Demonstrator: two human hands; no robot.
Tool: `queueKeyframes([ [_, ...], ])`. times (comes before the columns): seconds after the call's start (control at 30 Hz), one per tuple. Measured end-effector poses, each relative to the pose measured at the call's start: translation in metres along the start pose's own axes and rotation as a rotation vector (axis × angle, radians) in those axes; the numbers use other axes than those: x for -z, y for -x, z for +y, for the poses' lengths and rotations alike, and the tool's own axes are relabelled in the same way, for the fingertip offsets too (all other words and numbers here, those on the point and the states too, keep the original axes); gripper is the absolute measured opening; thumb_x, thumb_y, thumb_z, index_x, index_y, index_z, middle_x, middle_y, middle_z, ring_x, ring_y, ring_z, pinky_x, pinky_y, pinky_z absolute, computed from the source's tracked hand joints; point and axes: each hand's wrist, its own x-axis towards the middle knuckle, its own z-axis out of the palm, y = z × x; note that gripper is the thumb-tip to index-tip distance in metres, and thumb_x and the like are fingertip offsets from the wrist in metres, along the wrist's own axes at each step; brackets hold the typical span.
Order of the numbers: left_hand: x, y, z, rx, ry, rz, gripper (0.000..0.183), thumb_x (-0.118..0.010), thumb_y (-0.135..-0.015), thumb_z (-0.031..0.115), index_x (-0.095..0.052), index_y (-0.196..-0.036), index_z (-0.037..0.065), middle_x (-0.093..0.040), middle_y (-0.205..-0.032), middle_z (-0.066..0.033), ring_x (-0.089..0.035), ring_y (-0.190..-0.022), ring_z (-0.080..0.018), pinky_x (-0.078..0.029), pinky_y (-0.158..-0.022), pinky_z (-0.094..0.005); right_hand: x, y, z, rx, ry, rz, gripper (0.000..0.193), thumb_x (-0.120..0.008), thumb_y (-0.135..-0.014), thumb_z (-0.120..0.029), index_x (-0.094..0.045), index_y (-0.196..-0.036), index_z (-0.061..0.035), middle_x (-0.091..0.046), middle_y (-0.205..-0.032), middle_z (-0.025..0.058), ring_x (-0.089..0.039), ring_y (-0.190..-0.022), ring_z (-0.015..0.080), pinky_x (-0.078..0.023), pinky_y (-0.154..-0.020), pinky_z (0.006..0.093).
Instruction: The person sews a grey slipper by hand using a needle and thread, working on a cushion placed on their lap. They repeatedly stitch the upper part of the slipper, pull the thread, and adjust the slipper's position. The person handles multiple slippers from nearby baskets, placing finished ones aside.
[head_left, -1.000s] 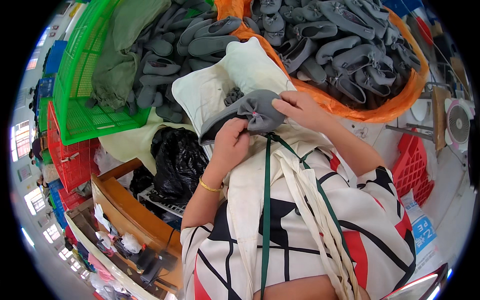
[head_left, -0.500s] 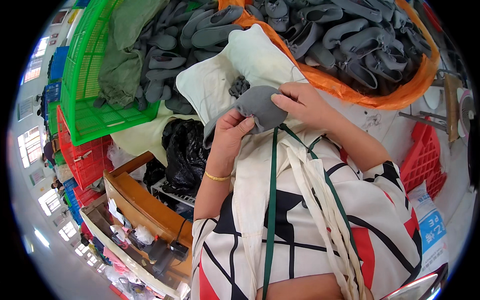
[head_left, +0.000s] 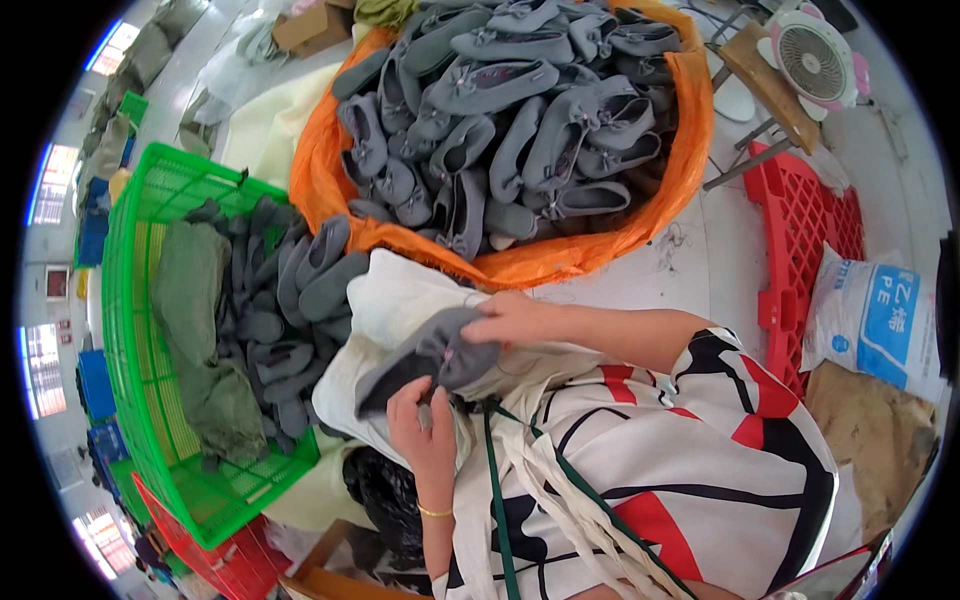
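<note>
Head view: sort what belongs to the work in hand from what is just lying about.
In hand: grey slipper, left hand, right hand, orange sack of slippers, green crate.
Lying about: small fan, red pallet, white printed bag.

The pale floor [head_left: 720, 260] carries an orange sack [head_left: 520, 262] heaped with grey slippers and, beside it, a green basket [head_left: 130, 330] with more. A red pallet [head_left: 800, 220], a printed bag [head_left: 875, 320] and a small fan [head_left: 812, 58] stand on the floor's far side.
</note>
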Motion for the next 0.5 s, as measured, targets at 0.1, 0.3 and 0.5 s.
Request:
queueKeyframes([
  [0.1,-0.004,-0.007,-0.007,-0.062,0.011,0.035,0.014,-0.068,-0.086,0.001,-0.065,-0.1,0.0,-0.067,-0.095,-0.0116,-0.062,-0.089,-0.0267,-0.049,-0.081,-0.035,0.052,-0.014,0.012,0.088,-0.337,0.215,0.04,-0.065,-0.087,-0.041,-0.07,-0.09,-0.0009,-0.066,-0.078,0.0076,-0.06,-0.06,0.0133,-0.049,-0.054,0.0276],
  [0.3,-0.005,0.012,-0.04,0.207,0.125,-0.053,0.006,-0.066,-0.091,0.004,-0.067,-0.094,-0.001,-0.065,-0.085,-0.0068,-0.057,-0.073,-0.0137,-0.047,-0.069,-0.026,0.173,-0.027,-0.041,0.355,-0.998,0.732,0.03,-0.06,-0.095,-0.032,-0.061,-0.105,-0.0035,-0.063,-0.082,0.0066,-0.058,-0.059,0.0164,-0.053,-0.056,0.0322],
  [0.5,-0.012,0.013,-0.05,0.327,0.221,-0.072,0.009,-0.065,-0.094,0.008,-0.067,-0.095,-0.001,-0.064,-0.083,-0.0046,-0.055,-0.072,-0.0113,-0.046,-0.068,-0.025,0.313,-0.023,0.001,0.497,-1.399,1.243,0.025,-0.064,-0.096,-0.027,-0.058,-0.095,-0.0034,-0.059,-0.083,0.0064,-0.059,-0.075,0.02,-0.055,-0.077,0.0397],
])
